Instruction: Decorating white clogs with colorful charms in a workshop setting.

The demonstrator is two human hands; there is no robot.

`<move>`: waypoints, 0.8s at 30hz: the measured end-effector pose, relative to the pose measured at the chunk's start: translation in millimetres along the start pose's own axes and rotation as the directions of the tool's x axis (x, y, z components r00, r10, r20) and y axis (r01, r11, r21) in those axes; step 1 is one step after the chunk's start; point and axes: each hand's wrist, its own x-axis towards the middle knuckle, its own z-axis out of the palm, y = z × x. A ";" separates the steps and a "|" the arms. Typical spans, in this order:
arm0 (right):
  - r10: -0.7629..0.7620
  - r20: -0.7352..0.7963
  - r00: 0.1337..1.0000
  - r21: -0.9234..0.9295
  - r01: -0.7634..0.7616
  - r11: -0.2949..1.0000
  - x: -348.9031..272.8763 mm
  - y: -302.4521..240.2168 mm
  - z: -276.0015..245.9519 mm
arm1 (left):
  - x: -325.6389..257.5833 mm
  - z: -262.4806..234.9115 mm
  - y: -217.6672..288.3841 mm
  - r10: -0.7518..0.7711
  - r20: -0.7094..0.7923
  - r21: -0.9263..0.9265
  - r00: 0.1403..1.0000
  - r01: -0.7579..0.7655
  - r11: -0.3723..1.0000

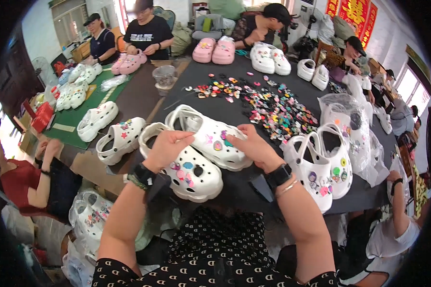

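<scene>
A white clog point(210, 125) with colourful charms on its toe lies tilted between my hands. The fingers of my left hand point(169, 147) are pinched at the rim of its foot opening. My right hand point(257, 146) grips the toe from the side, with the thumb and fingers beside a green and purple charm point(229, 139). Partly under my left hand rests a second white clog point(201, 179), its toe towards me, with pink, blue and purple charms. What lies inside the left pinch, apart from the rim, is hidden.
A heap of loose charms point(285, 112) spreads over the black table point(177, 93). White clogs point(316, 167) stand at right, beside plastic-wrapped ones point(352, 124); single clogs point(122, 138) lie left. Clear tubs point(164, 76) and pink clogs point(214, 50) sit farther back. Several people work around the table.
</scene>
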 end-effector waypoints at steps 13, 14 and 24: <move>0.011 0.148 0.989 0.122 -0.029 0.992 -3.9 -6.3 -2.8 | -10.5 2.3 8.8 0.024 -0.063 0.028 0.998 -0.022 0.999; 0.019 0.168 0.986 0.172 -0.049 0.984 -8.5 -7.1 -8.5 | -7.1 5.6 11.1 0.029 -0.033 0.022 0.999 -0.028 0.999; -0.002 0.209 0.978 0.307 -0.064 0.950 1.7 0.1 -13.9 | -3.8 7.4 4.3 0.094 -0.096 0.026 0.991 -0.092 0.995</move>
